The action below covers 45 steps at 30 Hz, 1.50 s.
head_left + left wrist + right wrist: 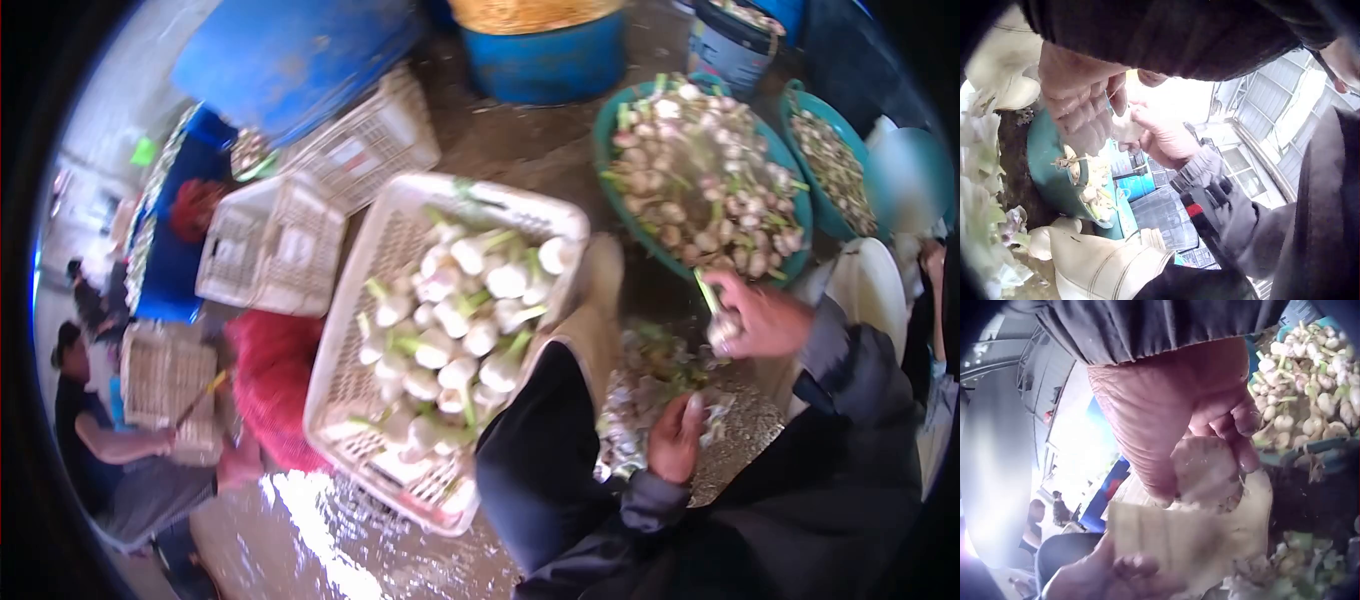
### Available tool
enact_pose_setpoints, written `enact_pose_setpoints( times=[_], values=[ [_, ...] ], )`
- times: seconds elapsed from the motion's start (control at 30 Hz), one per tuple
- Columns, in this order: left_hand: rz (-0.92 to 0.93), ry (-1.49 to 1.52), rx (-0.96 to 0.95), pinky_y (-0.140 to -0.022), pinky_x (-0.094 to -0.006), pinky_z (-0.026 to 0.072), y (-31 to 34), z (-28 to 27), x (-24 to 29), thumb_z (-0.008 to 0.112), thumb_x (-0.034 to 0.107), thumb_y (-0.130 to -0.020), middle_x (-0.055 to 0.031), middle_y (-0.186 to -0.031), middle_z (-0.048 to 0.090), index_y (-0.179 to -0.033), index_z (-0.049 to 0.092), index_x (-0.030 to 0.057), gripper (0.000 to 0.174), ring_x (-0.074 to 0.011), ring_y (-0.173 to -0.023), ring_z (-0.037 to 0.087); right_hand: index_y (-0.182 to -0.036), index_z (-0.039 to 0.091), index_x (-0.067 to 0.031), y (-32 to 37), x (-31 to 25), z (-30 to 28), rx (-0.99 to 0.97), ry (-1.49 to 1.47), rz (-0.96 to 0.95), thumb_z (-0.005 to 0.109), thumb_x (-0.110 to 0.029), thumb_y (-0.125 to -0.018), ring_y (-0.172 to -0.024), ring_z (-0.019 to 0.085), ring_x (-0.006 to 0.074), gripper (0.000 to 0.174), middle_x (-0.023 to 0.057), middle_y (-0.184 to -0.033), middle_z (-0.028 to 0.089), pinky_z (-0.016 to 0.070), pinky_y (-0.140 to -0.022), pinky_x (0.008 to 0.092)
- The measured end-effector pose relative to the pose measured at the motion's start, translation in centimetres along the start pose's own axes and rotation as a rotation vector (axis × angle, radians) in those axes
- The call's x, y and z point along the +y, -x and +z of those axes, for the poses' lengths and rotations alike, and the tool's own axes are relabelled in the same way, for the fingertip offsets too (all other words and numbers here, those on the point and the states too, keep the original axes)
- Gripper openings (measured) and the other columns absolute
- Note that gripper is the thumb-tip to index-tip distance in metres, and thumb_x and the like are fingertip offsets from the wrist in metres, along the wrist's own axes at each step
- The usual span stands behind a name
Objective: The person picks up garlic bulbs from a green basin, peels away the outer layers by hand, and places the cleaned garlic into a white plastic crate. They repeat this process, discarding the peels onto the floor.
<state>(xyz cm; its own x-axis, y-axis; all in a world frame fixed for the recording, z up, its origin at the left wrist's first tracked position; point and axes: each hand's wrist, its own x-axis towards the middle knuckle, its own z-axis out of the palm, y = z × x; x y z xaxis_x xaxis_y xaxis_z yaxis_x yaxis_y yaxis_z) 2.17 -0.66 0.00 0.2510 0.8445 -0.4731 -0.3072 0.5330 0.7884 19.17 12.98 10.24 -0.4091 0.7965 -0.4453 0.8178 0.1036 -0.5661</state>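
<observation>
My right hand [768,320] grips a garlic bulb [724,328] with a green stem pointing up, near the front rim of a teal basin [603,150] heaped with garlic. In the right wrist view, the right hand [1166,403] has thumb and fingers around the pale bulb [1207,467]. Just below it, my left hand [677,440] holds nothing, its thumb raised. The left wrist view shows the left hand [1079,103] with fingers loosely bent, beside the right hand [1169,139] and its bulb [1126,127].
Trimmed white bulbs fill part of a white crate [335,340] beside my knee. Peelings [640,400] lie on the floor between my legs. Farther off are a red mesh sack [275,390], empty crates [270,240], a blue drum [545,65] and a seated person [110,430].
</observation>
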Motion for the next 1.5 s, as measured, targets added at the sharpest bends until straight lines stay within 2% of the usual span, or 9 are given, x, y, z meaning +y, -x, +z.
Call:
enact_pose_setpoints(
  times=[0.1, 0.27, 0.5, 0.77, 1.1, 1.2, 1.27, 1.43, 1.5],
  values=[
    [-0.012, 0.220, 0.011, -0.076, -0.0304, 0.0493, -0.5, -0.2, -0.4, 0.050, 0.035, -0.094, -0.0088, -0.108, 0.060, -0.123, 0.049, 0.0021, 0.043, -0.0170, -0.097, 0.057, -0.127, 0.026, -0.0063, 3.2, -3.6, 2.4, -0.097, -0.029, -0.061, 0.078, -0.024, -0.065, -0.081, 0.063, 0.0335, 0.082, 0.0188, -0.090, 0.061, 0.0490, -0.069, 0.0389],
    [-0.002, 0.246, -0.199, -0.076, -0.0266, 0.0484, -1.2, -1.2, -2.2, 0.058, 0.019, -0.090, -0.0046, -0.103, 0.061, -0.115, 0.055, 0.0004, 0.032, -0.0137, -0.088, 0.059, -0.101, 0.053, -0.0033, 6.2, -5.9, 5.8, 0.094, 0.104, -0.260, 0.076, -0.019, -0.060, -0.084, 0.056, 0.0332, 0.049, 0.0156, -0.089, 0.055, 0.0458, -0.074, 0.0388],
    [-0.034, 0.341, -0.020, -0.071, -0.0291, 0.0469, -1.3, -1.7, -3.3, 0.050, 0.011, -0.083, -0.0077, -0.092, 0.064, -0.099, 0.062, -0.0014, 0.024, -0.0168, -0.083, 0.061, -0.105, 0.058, -0.0056, 7.1, -5.2, 11.3, 0.385, -0.057, -0.197, 0.072, -0.006, -0.060, -0.087, 0.054, 0.0314, 0.047, 0.0131, -0.094, 0.049, 0.0445, -0.073, 0.0371],
    [0.005, 0.090, 0.222, -0.062, -0.0336, 0.0470, -1.7, -2.9, -3.5, 0.048, 0.012, -0.079, -0.0120, -0.086, 0.063, -0.093, 0.061, -0.0040, 0.025, -0.0197, -0.076, 0.060, -0.107, 0.060, -0.0072, 6.7, -7.8, 13.5, 0.497, -0.039, -0.155, 0.074, -0.004, -0.062, -0.090, 0.054, 0.0302, 0.047, 0.0118, -0.098, 0.048, 0.0450, -0.075, 0.0358],
    [0.003, -0.019, 0.062, -0.057, -0.0254, 0.0439, -0.3, -2.4, -1.4, 0.049, 0.007, -0.076, -0.0040, -0.076, 0.061, -0.087, 0.062, -0.0030, 0.020, -0.0092, -0.066, 0.054, -0.113, 0.059, -0.0027, 6.6, -3.2, 11.5, 0.218, -0.505, -0.132, 0.071, 0.000, -0.068, -0.082, 0.050, 0.0136, 0.047, 0.0053, -0.091, 0.050, 0.0426, -0.069, 0.0257],
    [0.123, 0.027, -0.047, -0.059, -0.0249, 0.0462, -0.9, -2.3, -2.5, 0.050, 0.008, -0.081, -0.0031, -0.078, 0.061, -0.090, 0.062, -0.0019, 0.018, -0.0095, -0.068, 0.055, -0.118, 0.056, -0.0031, 6.7, -2.9, 11.6, 0.209, -0.693, -0.052, 0.068, 0.003, -0.072, -0.082, 0.048, 0.0090, 0.048, 0.0027, -0.090, 0.050, 0.0419, -0.068, 0.0220],
    [0.066, 0.368, -0.063, -0.065, -0.0250, 0.0487, -0.7, -1.7, -2.4, 0.051, 0.012, -0.090, -0.0032, -0.083, 0.063, -0.098, 0.063, -0.0015, 0.020, -0.0104, -0.072, 0.058, -0.119, 0.055, -0.0033, 6.8, -3.2, 11.5, 0.241, -0.636, -0.081, 0.066, 0.004, -0.074, -0.083, 0.048, 0.0086, 0.047, 0.0028, -0.092, 0.050, 0.0420, -0.068, 0.0211],
    [0.101, 0.287, 0.017, -0.073, -0.0257, 0.0490, -0.9, -1.7, -2.2, 0.052, 0.021, -0.094, -0.0050, -0.090, 0.064, -0.106, 0.062, -0.0015, 0.027, -0.0118, -0.079, 0.060, -0.122, 0.052, -0.0040, 6.7, -4.6, 12.3, 0.333, -0.694, -0.163, 0.063, 0.004, -0.079, -0.085, 0.049, 0.0084, 0.045, 0.0042, -0.098, 0.052, 0.0432, -0.071, 0.0207],
    [0.106, 0.306, 0.075, -0.073, -0.0254, 0.0481, -0.5, -1.7, -1.5, 0.052, 0.022, -0.094, -0.0055, -0.091, 0.065, -0.106, 0.062, -0.0017, 0.028, -0.0118, -0.079, 0.060, -0.127, 0.045, -0.0028, 6.8, -5.2, 12.6, 0.345, -0.877, -0.004, 0.059, 0.001, -0.084, -0.087, 0.049, 0.0083, 0.045, 0.0059, -0.101, 0.053, 0.0441, -0.074, 0.0211]
  ],
)
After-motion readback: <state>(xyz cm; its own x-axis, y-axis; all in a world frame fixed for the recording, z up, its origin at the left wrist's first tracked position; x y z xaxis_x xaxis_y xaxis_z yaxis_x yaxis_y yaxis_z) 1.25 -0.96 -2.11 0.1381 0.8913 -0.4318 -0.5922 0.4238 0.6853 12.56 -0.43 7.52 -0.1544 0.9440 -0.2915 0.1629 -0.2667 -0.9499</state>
